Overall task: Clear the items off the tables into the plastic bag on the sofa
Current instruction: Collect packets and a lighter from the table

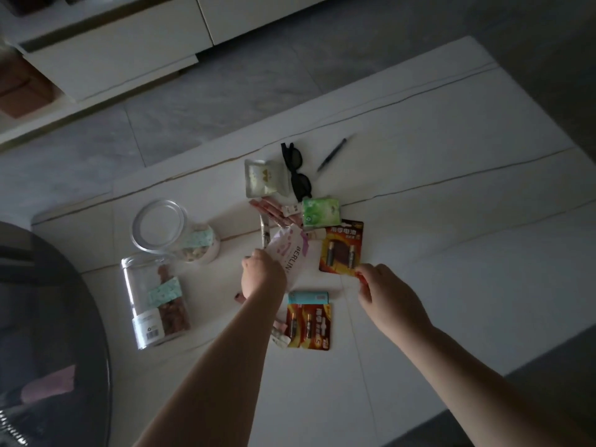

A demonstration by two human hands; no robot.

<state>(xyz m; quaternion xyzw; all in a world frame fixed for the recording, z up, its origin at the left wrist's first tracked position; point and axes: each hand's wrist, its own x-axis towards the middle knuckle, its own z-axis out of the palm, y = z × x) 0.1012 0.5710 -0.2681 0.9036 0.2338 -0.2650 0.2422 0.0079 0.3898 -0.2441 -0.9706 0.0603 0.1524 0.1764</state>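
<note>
**Gathering begins on a cluttered white table**

A person's left hand (263, 272) curls its fingers round a pale "BERLIN" packet (292, 253), while the right hand (375, 283) pinches the lower corner of a red battery card (342, 246). Sunglasses (298, 175), a pen (332, 153) and two clear jars (158, 301) wait on the table (451, 253) (the plastic bag and sofa are out of view). Next, likely: lift both and carry them to the bag.
</note>
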